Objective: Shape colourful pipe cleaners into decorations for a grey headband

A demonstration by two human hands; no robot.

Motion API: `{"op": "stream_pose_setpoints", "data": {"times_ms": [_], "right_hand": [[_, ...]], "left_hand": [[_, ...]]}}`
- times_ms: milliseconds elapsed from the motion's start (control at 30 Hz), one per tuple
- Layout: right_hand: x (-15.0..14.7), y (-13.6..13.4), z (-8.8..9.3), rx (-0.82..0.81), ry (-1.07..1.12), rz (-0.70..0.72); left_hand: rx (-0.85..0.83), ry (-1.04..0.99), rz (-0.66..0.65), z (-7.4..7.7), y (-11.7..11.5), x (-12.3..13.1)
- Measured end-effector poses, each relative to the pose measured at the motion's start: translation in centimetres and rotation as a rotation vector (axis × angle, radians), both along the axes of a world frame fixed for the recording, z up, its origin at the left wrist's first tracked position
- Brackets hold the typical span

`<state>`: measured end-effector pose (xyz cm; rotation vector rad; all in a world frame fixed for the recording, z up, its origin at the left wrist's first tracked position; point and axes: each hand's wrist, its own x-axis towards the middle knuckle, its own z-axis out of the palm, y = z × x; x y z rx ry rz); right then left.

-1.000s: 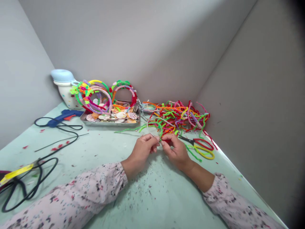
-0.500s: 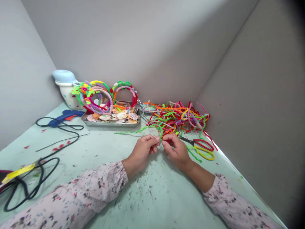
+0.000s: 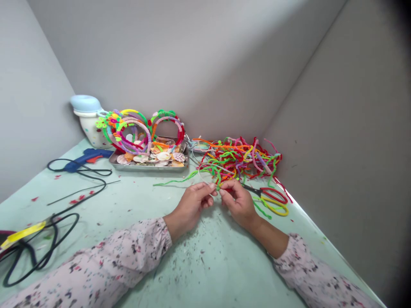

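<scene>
Right over the pale green surface (image 3: 205, 273), my left hand (image 3: 191, 205) and right hand (image 3: 239, 203) are pinching a thin pale hoop (image 3: 199, 173) wound with bright green pipe cleaner (image 3: 218, 180), both grips narrow, fingertips nearly meeting! Just behind sits a tangled heap of multicoloured pipe cleaners (image 3: 247, 158), with red-handled scissors (image 3: 272, 195) beside my right hand.

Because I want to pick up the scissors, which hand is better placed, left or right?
Right, probably: the right hand is beside the scissors, their blades nearly touching it. The left hand sits farther away, beyond the right hand.
</scene>
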<state>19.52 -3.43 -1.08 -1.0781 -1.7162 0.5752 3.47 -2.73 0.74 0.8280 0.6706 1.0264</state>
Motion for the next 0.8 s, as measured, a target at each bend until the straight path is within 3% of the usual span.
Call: {"op": "stream_pose_setpoints", "data": {"times_ms": [533,800], "right_hand": [[-0.11,-0.08,0.05,-0.144,0.155,0.078],[0.23,0.31,-0.01,-0.111,0.145,0.081]], "left_hand": [[0.012,-0.074,-0.079,0.2,0.13,-0.15],[-0.016,-0.088,-0.082,-0.05,0.0,0.04]]}}
